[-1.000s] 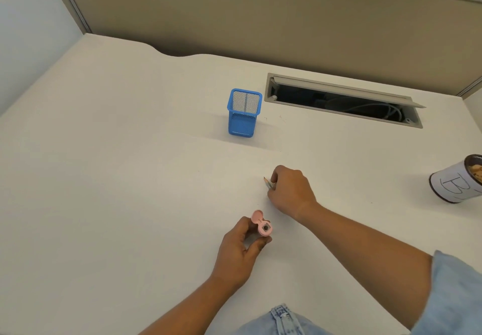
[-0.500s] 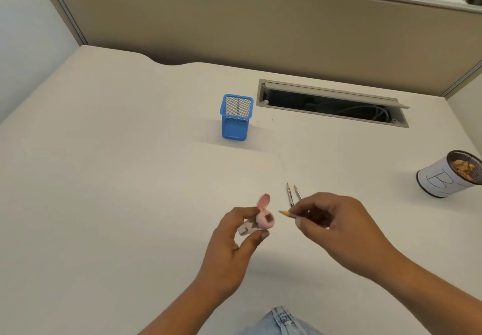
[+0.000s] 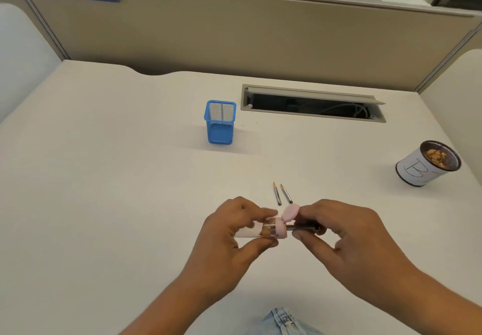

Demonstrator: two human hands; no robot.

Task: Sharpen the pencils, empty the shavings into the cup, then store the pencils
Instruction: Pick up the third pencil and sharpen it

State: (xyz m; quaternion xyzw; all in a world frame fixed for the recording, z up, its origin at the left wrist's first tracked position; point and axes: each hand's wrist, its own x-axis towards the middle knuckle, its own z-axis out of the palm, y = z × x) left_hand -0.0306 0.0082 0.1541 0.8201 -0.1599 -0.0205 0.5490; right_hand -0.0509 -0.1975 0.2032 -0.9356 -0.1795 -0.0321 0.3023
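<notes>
Head view: left hand (image 3: 229, 240) grips sharpener (image 3: 266, 230), lid flipped up; right hand (image 3: 347, 240) pinches pencil (image 3: 303, 228) into its mouth. Two pencils (image 3: 281, 194) lie just beyond. Holder (image 3: 221, 122) mid-desk (image 3: 104, 178); cup (image 3: 427, 163) by right edge. Beige partition (image 3: 234, 29) behind.

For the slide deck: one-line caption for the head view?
Left hand steadies pink sharpener as right hand feeds in a pencil.

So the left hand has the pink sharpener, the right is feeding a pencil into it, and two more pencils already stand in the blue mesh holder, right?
Not quite. In the head view the two other pencils lie on the desk, not in the blue mesh holder. The left hand does hold the pink sharpener while the right hand feeds a pencil.
</notes>
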